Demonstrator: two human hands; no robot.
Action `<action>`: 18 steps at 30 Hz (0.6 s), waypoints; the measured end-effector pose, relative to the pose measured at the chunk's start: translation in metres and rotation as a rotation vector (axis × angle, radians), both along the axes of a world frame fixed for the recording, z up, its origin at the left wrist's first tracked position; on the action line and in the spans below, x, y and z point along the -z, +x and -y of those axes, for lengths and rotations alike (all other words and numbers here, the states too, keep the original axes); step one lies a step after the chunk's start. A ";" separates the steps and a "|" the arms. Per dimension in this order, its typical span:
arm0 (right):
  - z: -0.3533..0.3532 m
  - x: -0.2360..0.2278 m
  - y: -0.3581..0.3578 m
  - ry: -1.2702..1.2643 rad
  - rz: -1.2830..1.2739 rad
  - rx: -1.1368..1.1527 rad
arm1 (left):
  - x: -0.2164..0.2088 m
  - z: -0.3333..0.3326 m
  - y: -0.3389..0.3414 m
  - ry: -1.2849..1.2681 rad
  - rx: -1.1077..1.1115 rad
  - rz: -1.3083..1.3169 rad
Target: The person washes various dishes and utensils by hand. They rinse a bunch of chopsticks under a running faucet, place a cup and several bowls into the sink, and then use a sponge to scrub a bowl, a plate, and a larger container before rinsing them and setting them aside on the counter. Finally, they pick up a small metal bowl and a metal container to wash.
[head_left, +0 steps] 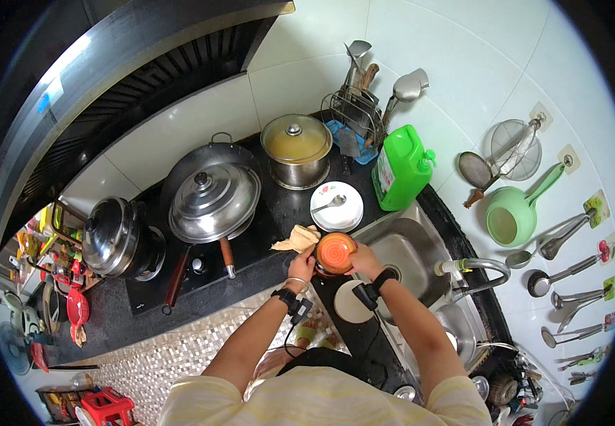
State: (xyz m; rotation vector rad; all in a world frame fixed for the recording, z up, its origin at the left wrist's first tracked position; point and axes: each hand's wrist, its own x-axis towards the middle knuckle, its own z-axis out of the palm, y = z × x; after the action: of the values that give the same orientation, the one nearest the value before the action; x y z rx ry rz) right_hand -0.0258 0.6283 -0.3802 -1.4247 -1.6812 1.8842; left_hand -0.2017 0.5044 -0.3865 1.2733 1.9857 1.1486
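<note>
Over the counter's edge beside the sink, my right hand (366, 262) grips the side of a round orange bowl (335, 253) with ringed markings. My left hand (301, 265) is closed around a crumpled beige cloth (297, 238), close against the bowl's left side. Whether those fingers also touch the bowl, I cannot tell. Just beyond the bowl lies a white plate (348, 218) with a metal spoon (331, 203) on it. Below my right hand, a round pale board or lid (352, 302) rests on the black counter.
At right is a steel sink (414, 245) with a curved faucet (488, 266). A green jug (402, 170) stands behind it. Leftward are a glass-lidded pot (296, 153), a lidded wok (215, 202) with its handle toward me, and a steel pot (112, 238). Utensils hang on the right wall.
</note>
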 end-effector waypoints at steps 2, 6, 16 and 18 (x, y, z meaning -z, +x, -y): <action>0.026 -0.057 -0.032 0.111 0.048 -0.031 | 0.010 0.014 -0.015 -0.081 -0.106 0.338; 0.015 -0.051 -0.040 0.700 0.481 -0.104 | 0.028 0.001 -0.009 -0.052 -0.107 0.476; -0.010 -0.044 0.021 -0.397 -0.269 0.111 | -0.006 -0.005 0.017 0.108 0.166 -0.050; -0.009 -0.054 0.023 -0.469 -0.349 0.178 | -0.018 -0.012 0.017 0.138 0.163 -0.101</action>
State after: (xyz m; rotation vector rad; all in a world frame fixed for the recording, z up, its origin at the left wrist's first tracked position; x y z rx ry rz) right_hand -0.0031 0.6369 -0.3265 -1.2378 -0.9622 2.3496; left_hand -0.1845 0.5163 -0.3684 1.5613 1.8594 1.1783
